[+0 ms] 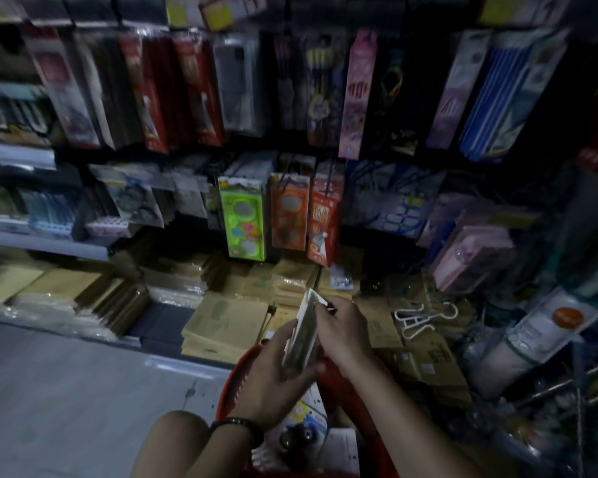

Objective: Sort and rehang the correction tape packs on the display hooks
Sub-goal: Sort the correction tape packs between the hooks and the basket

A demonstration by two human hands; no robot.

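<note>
I hold a thin stack of correction tape packs (pixel 304 334) edge-on above a red basket (pixel 237 377). My left hand (pixel 273 370) grips the stack from below and the left. My right hand (pixel 340 331) pinches its top right corner. More packs (pixel 308 414) lie in the basket under my hands. Ahead, a green pack (pixel 243 219), an orange pack (pixel 289 215) and a red pack (pixel 325 219) hang on display hooks in the middle row. The scene is dim and blurred, so the print on the packs is unreadable.
Long carded stationery (pixel 187 94) hangs on the upper row. Stacks of brown notebooks (pixel 221 322) fill the bottom shelf. White hangers (pixel 425 317) lie to the right among bagged goods (pixel 546 326). Grey floor (pixel 66 391) is at the lower left. My knee (pixel 173 439) is beside the basket.
</note>
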